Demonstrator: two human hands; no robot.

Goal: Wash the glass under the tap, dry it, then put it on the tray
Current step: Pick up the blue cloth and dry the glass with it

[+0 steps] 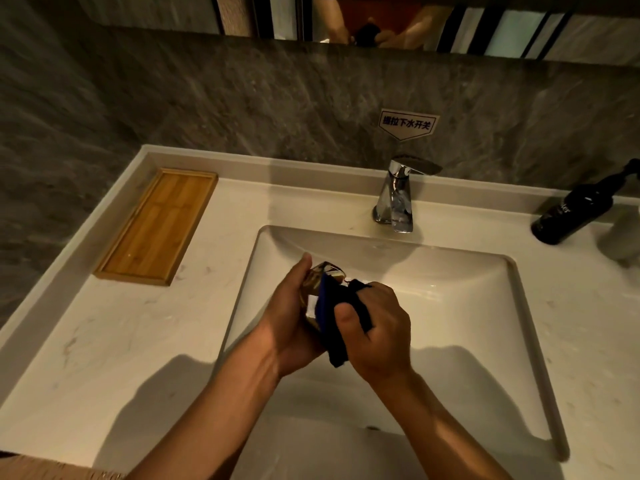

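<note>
Over the white sink basin [467, 289] my left hand [291, 320] grips a clear glass [320, 277], tilted with its mouth toward my right. My right hand [377, 327] presses a dark blue cloth [341, 323] against and into the glass. Much of the glass is hidden by my fingers and the cloth. The chrome tap [398, 199] stands behind the basin with no water running. A wooden tray [159, 223] lies on the counter at the back left with nothing on it.
A black pump bottle [575, 213] leans at the right back of the counter, beside a pale blurred object [623, 233]. A white label [407, 123] hangs on the grey stone wall above the tap. The pale counter [121, 341] stretches left of the basin.
</note>
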